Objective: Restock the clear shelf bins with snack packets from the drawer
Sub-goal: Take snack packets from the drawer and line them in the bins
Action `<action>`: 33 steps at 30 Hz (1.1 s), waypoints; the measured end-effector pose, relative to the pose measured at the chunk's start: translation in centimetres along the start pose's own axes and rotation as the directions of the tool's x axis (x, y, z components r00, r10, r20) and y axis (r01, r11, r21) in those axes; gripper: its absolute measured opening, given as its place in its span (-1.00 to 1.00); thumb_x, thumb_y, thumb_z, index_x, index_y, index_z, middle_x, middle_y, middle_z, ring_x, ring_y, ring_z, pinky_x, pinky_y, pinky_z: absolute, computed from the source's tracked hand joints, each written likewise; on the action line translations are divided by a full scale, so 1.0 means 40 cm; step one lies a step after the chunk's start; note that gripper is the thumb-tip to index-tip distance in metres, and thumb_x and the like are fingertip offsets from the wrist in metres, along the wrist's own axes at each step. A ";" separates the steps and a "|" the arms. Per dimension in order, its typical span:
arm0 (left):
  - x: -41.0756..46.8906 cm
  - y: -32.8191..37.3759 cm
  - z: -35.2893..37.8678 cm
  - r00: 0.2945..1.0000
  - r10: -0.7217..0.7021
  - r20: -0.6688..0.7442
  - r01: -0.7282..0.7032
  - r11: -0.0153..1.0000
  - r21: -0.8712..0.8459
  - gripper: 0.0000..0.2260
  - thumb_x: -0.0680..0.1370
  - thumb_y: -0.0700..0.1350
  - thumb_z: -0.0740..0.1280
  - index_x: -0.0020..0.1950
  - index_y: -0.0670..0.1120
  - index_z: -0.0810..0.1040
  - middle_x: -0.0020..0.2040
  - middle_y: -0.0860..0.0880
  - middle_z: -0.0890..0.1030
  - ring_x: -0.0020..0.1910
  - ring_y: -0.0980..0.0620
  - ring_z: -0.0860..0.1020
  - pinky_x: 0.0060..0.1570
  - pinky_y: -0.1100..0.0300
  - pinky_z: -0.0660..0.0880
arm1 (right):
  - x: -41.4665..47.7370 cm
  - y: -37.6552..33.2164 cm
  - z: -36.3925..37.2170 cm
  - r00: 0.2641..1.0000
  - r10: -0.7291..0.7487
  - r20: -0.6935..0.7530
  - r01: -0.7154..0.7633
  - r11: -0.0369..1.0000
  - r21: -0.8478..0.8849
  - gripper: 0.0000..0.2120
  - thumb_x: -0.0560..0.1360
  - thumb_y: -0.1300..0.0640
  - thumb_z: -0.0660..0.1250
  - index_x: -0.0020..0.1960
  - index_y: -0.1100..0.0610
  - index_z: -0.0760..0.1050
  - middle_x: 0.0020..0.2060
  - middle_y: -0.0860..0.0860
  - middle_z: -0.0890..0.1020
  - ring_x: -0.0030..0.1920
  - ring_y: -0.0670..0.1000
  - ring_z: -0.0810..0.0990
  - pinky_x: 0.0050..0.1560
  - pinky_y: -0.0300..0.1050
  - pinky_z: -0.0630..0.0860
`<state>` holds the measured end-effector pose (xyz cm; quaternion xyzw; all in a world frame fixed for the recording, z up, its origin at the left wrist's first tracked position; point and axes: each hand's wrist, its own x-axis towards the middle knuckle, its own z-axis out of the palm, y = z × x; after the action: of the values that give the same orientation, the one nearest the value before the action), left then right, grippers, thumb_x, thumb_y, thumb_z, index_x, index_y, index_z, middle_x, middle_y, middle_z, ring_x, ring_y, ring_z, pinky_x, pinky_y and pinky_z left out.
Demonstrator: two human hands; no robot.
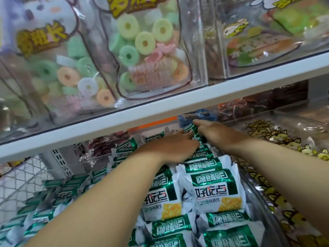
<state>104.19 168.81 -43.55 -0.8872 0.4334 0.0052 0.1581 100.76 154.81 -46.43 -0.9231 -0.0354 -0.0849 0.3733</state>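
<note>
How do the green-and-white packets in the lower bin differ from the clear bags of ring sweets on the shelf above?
The green-and-white packets are opaque, while the clear bags show their pastel rings inside. The packets lie flat in overlapping rows in the bin; the bags stand upright on the white shelf. The left hand and right hand touch the packets, not the bags. Both kinds carry printed lettering.
</note>
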 end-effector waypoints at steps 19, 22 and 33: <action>-0.066 -0.002 -0.018 0.976 -0.218 -0.015 0.204 0.933 -0.297 -0.60 0.66 -0.06 -0.01 0.51 -0.05 0.22 0.56 0.00 0.11 0.53 -0.01 0.05 0.50 -0.04 -0.03 | -0.279 -0.082 -0.045 0.966 -0.115 0.230 0.185 0.932 -0.312 -0.36 0.48 -0.30 0.16 0.46 -0.38 -0.07 0.47 -0.34 0.00 0.41 -0.28 0.06 0.41 -0.22 0.10; -0.049 0.031 -0.017 0.957 -0.290 0.024 0.280 0.896 -0.345 -0.63 0.67 -0.20 0.01 0.47 -0.24 0.27 0.53 -0.14 0.15 0.51 -0.11 0.09 0.46 0.08 0.00 | -0.263 -0.073 -0.025 0.960 -0.142 0.243 0.234 0.881 -0.411 -0.38 0.54 -0.16 0.15 0.48 -0.35 -0.10 0.50 -0.31 -0.16 0.51 -0.13 -0.03 0.51 -0.09 -0.02; -0.120 0.006 -0.028 0.910 -0.400 -0.108 0.249 0.737 -0.629 -0.64 0.68 -0.13 0.02 0.48 -0.09 0.27 0.53 -0.02 0.17 0.38 0.08 0.31 0.15 0.35 0.22 | -0.248 -0.131 -0.064 0.958 -0.115 0.263 0.224 0.871 -0.437 -0.28 0.46 -0.28 0.27 0.52 -0.18 0.06 0.51 -0.20 0.14 0.48 -0.13 0.16 0.48 -0.13 0.14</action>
<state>100.88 172.03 -41.83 -0.9470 0.2618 0.0093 -0.1862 90.00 156.76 -42.84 -0.9821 -0.1381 -0.0167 0.1272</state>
